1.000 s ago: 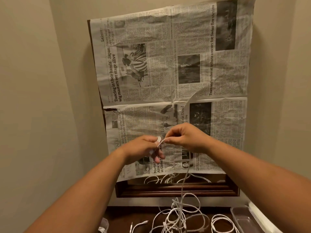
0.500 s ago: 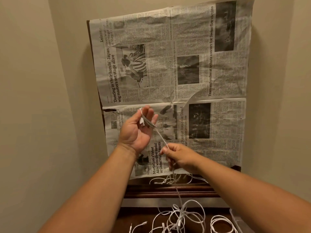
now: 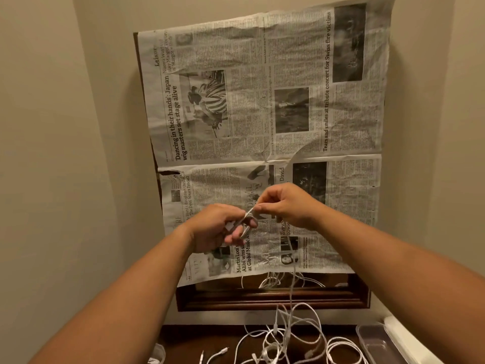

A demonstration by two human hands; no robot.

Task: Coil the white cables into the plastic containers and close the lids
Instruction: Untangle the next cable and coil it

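My left hand (image 3: 217, 227) holds a few loops of a white cable (image 3: 290, 298) wound around its fingers, raised in front of the newspaper. My right hand (image 3: 286, 206) pinches the same cable right beside the left fingers. From the hands the cable hangs straight down to a tangled heap of white cables (image 3: 283, 342) on the dark wooden top. An open clear plastic container (image 3: 375, 342) lies at the lower right, its lid (image 3: 409, 342) beside it.
A newspaper sheet (image 3: 262, 127) covers a dark-framed mirror (image 3: 273, 300) on the wall. Beige walls close in on the left and right. A coiled white cable (image 3: 343, 350) lies near the container. Loose cable plugs (image 3: 220, 353) lie at the lower left.
My left hand was lifted with the palm open half a second ago and has dropped back down. My right hand rose from below to meet it, adding cable to the left fingers.
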